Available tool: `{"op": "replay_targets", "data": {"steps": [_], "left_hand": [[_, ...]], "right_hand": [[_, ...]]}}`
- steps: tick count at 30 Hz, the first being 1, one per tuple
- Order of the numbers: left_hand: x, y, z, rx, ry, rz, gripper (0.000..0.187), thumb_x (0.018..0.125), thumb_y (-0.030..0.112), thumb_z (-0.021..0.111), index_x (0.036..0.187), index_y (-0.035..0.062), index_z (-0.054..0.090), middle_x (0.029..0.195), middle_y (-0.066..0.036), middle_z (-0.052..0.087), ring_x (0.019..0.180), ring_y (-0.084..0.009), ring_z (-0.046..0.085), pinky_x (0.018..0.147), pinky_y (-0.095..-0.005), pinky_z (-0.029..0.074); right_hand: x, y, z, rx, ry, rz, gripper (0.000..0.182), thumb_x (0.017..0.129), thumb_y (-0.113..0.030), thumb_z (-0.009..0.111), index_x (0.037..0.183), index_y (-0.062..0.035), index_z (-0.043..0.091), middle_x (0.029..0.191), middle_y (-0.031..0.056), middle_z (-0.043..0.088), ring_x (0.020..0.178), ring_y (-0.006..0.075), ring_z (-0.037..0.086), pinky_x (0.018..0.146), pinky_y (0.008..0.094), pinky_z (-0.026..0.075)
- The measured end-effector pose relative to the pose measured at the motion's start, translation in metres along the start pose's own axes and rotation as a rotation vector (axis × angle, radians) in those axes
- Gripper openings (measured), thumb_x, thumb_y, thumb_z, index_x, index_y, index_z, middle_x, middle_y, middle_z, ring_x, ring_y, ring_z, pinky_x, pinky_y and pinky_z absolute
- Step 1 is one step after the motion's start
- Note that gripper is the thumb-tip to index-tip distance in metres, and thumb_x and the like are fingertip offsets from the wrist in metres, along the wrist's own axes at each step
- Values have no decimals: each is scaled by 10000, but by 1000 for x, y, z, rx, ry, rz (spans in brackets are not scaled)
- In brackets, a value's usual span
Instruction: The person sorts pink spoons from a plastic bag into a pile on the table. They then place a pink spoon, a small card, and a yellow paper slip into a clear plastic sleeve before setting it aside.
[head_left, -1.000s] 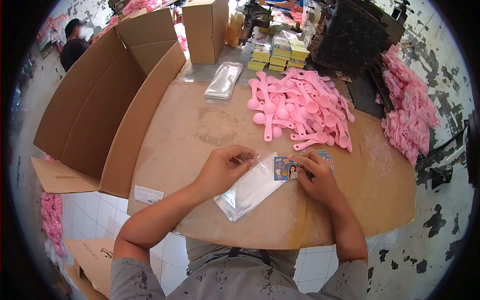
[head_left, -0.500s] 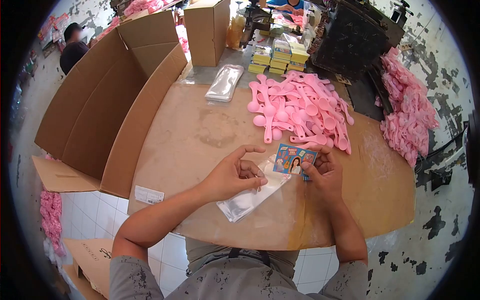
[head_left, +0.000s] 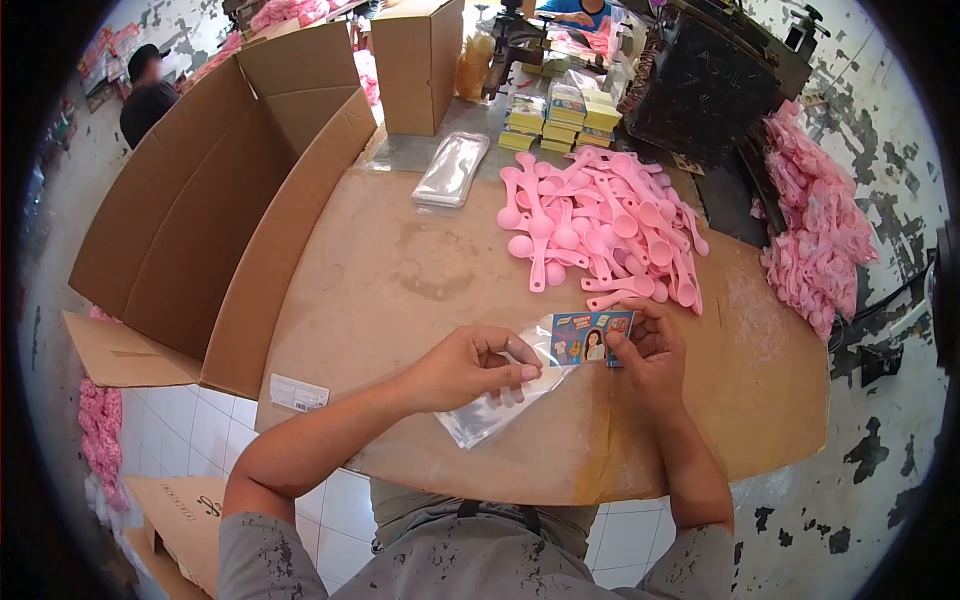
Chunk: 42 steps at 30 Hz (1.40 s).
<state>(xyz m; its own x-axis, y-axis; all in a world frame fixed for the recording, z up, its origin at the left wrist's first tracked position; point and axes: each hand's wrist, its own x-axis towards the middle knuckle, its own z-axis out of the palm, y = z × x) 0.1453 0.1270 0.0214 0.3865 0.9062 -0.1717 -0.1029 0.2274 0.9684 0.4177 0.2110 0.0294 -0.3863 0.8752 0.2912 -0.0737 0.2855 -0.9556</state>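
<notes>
My right hand [head_left: 648, 352] pinches a blue printed card [head_left: 582, 340] by its right end, its picture side facing up. Close to the card's left end is my left hand [head_left: 482, 368], fingers curled at the upper edge of a clear plastic bag [head_left: 490, 418]; its thumb and index finger come together there, though what lies between them is too small to make out. The bag rests on the cardboard-covered table [head_left: 400, 290], partly beneath my left hand. A pile of pink spoons [head_left: 600, 220] lies just beyond the card.
An open cardboard box [head_left: 270, 270] stands at the left. Farther back are a stack of clear bags [head_left: 452, 170], stacked cards [head_left: 563, 112] and another box [head_left: 415, 70]. Pink bagged items [head_left: 815, 220] hang at the right. One person [head_left: 148, 100] is at the far left, another [head_left: 578, 14] behind.
The card in my right hand has turned level and moved slightly down. My left hand has shifted a little, its fingers now closer together at the bag's edge.
</notes>
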Motion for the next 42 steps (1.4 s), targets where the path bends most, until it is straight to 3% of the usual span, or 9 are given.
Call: {"op": "replay_targets", "data": {"steps": [12, 15, 18, 24, 27, 30, 33, 36, 42], "left_hand": [[-3, 4, 11, 91, 118, -85, 264, 1043, 213, 697, 1147, -28, 730, 989, -92, 782, 881, -133, 752, 747, -253, 570], [2, -10, 9, 59, 107, 47, 264, 1035, 196, 705, 1156, -38, 725, 998, -91, 783, 861, -122, 748, 750, -260, 577], [0, -10, 13, 119, 110, 107, 250, 1036, 197, 698, 1151, -21, 742, 975, -81, 790, 846, -109, 746, 688, -270, 570], [-6, -5, 23, 311, 156, 87, 231, 1023, 144, 716, 1173, -32, 714, 1014, -79, 773, 916, -88, 713, 806, -274, 580], [-3, -11, 21, 201, 107, 144, 283, 1025, 179, 713, 1218, -27, 704, 953, -86, 770, 817, -116, 730, 696, -286, 566], [-4, -7, 18, 311, 111, 121, 309, 1025, 182, 716, 1253, -23, 681, 962, -75, 763, 815, -90, 688, 699, -286, 555], [-2, -7, 15, 215, 103, 57, 302, 1050, 160, 679, 1302, -4, 648, 1087, -58, 753, 985, -68, 673, 819, -249, 554], [-1, -8, 14, 184, 102, 80, 320, 1057, 171, 670, 1332, 11, 632, 1093, -58, 748, 977, -64, 668, 801, -241, 548], [-1, -7, 15, 84, 51, 142, 324, 1056, 181, 671, 1308, -19, 631, 1079, -79, 752, 920, -68, 666, 760, -261, 548]], "right_hand": [[-2, 2, 2, 43, 38, -10, 386, 951, 27, 730, 1312, -10, 598, 1077, 63, 694, 971, 114, 676, 843, 283, 570], [-6, 10, -3, -33, -78, 8, 395, 942, 17, 746, 1310, -17, 604, 1035, 61, 702, 973, 116, 673, 822, 272, 557], [0, 7, -13, -418, -339, -204, 383, 923, -2, 778, 1273, -13, 622, 994, 60, 710, 933, 103, 677, 787, 265, 551], [-12, -2, 18, -93, -46, 74, 288, 870, -47, 853, 1126, -35, 720, 931, 6, 692, 749, 86, 632, 707, 252, 528], [-13, -1, 14, -133, -132, 144, 199, 899, -107, 830, 1053, -30, 729, 939, 44, 690, 834, 140, 656, 756, 292, 536], [-2, -6, 14, -365, -509, -253, 255, 975, -229, 760, 1097, -13, 700, 1036, 99, 684, 969, 183, 672, 835, 345, 532], [13, -2, 0, -552, -233, -194, 214, 971, -197, 720, 1073, -9, 718, 1090, 134, 675, 1127, 262, 631, 964, 390, 497], [48, 10, -26, -976, 6, -394, 180, 950, -136, 714, 1086, -17, 725, 1118, 125, 676, 1107, 301, 629, 985, 413, 483], [52, 17, -37, -1140, -142, -334, 243, 870, -85, 755, 1103, -24, 722, 1110, 120, 665, 1122, 303, 614, 1025, 447, 439]]}}
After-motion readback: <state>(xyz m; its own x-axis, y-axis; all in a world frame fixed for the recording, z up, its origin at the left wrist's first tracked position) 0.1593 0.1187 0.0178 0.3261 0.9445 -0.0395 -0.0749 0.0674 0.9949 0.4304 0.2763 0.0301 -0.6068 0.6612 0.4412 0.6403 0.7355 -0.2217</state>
